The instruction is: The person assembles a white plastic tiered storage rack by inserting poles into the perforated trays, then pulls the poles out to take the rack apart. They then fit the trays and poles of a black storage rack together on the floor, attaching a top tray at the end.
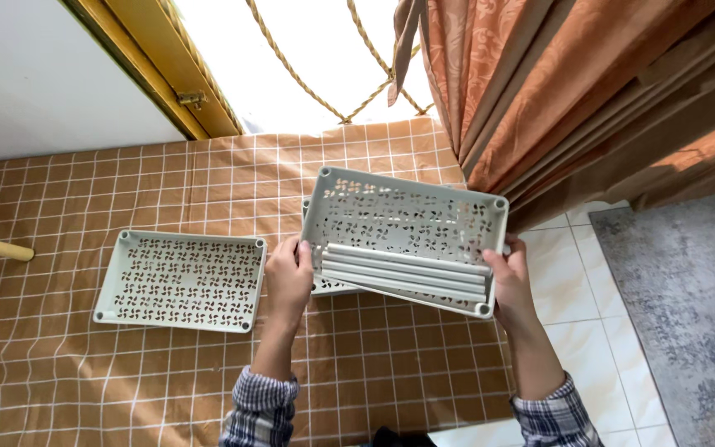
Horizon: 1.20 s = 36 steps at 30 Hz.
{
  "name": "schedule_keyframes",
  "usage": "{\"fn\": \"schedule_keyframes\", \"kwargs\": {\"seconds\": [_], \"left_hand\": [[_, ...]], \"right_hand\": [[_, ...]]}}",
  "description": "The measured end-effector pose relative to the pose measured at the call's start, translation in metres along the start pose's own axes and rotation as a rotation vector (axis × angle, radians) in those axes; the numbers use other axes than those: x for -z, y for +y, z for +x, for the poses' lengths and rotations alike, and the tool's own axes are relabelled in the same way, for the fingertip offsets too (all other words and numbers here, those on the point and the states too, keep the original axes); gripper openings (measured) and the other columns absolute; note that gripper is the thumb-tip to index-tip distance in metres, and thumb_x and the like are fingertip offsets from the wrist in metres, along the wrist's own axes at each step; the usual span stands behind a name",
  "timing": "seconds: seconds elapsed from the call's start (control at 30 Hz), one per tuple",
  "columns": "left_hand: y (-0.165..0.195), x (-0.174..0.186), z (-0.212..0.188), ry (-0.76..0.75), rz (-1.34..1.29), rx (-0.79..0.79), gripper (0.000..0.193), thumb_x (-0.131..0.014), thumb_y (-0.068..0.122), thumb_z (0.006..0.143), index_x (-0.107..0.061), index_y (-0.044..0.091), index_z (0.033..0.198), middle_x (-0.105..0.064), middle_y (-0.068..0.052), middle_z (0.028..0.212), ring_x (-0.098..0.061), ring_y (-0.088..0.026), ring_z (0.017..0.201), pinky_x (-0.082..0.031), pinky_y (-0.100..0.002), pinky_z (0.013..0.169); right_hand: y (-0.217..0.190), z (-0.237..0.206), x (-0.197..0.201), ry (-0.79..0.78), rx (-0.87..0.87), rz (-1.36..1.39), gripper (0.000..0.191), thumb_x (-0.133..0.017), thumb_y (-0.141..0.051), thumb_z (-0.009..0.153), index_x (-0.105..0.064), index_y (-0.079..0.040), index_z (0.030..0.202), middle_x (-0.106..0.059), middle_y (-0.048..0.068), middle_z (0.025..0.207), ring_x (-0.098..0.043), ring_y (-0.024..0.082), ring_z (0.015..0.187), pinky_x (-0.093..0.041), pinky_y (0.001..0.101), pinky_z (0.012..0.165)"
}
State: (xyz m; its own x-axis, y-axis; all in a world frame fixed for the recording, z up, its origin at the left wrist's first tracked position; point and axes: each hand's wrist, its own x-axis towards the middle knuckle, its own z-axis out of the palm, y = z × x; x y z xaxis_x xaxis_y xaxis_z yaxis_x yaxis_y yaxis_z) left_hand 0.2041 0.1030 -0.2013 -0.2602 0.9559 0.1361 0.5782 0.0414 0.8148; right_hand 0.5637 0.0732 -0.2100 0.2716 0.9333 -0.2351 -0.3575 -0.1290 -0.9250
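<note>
- Left hand — closed grip on the left edge of the raised perforated tray, fingers wrapped over the rim.
- Right hand — closed grip on the tray's right edge; the two-sided hold appears meant to keep the tray level.
- The tray is held clear above the checked cloth, near its right-hand edge; several pale rods lie along its near side, apparently resting there so they travel with it.
- Another tray lies partly hidden directly beneath.
- A matching flat tray rests on the cloth, just left of the left hand, untouched.
- Orange curtain hangs beyond; tiled floor and grey rug to the right.
</note>
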Motion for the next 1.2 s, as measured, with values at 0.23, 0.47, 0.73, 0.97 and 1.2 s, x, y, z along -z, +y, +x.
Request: {"fn": "schedule_keyframes", "kwargs": {"seconds": [0.23,0.47,0.73,0.97,1.2], "left_hand": [[-0.003,0.002,-0.018,0.009,0.144,0.064,0.017,-0.058,0.014,0.094,-0.066,0.000,0.096,-0.069,-0.019,0.089,-0.068,-0.035,0.077,-0.054,-0.048,0.070],[-0.014,-0.003,-0.018,-0.066,0.359,0.159,0.017,-0.059,0.020,0.090,-0.063,0.003,0.094,-0.068,-0.017,0.098,-0.068,-0.040,0.082,-0.054,-0.053,0.071],[-0.007,-0.009,-0.016,-0.109,0.350,0.173,0.023,-0.060,0.022,0.090,-0.062,0.009,0.109,-0.067,-0.015,0.105,-0.069,-0.039,0.089,-0.055,-0.052,0.075],[0.014,0.027,-0.013,-0.089,0.255,0.174,0.033,-0.064,0.028,0.091,-0.062,0.012,0.120,-0.070,-0.008,0.108,-0.071,-0.032,0.094,-0.056,-0.048,0.077],[-0.017,0.084,-0.003,-0.094,0.250,0.185,0.027,-0.064,0.027,0.092,-0.065,0.013,0.115,-0.069,-0.008,0.108,-0.070,-0.032,0.095,-0.056,-0.047,0.077]], "right_hand": [[0.011,0.053,-0.013,0.011,0.158,-0.436,0.030,-0.060,-0.003,0.097,-0.061,0.005,0.126,-0.069,0.009,0.110,-0.064,0.013,0.094,-0.053,0.0283,0.086],[0.021,0.065,-0.014,0.069,0.339,-0.812,0.030,-0.070,-0.005,0.091,-0.070,0.004,0.120,-0.070,0.012,0.115,-0.070,0.016,0.094,-0.056,0.0306,0.084],[0.001,0.059,-0.025,0.103,0.363,-0.886,0.043,-0.072,-0.007,0.089,-0.066,-0.002,0.131,-0.069,0.013,0.121,-0.070,0.020,0.103,-0.057,0.0330,0.087],[-0.032,-0.010,-0.098,-0.015,0.602,-1.016,0.034,-0.068,-0.003,0.092,-0.068,-0.003,0.126,-0.068,0.015,0.127,-0.065,0.025,0.112,-0.054,0.0360,0.091],[0.008,-0.083,-0.191,-0.334,0.481,-0.799,0.028,-0.069,-0.007,0.094,-0.072,-0.008,0.122,-0.072,0.010,0.120,-0.073,0.018,0.099,-0.059,0.0303,0.088]]}}
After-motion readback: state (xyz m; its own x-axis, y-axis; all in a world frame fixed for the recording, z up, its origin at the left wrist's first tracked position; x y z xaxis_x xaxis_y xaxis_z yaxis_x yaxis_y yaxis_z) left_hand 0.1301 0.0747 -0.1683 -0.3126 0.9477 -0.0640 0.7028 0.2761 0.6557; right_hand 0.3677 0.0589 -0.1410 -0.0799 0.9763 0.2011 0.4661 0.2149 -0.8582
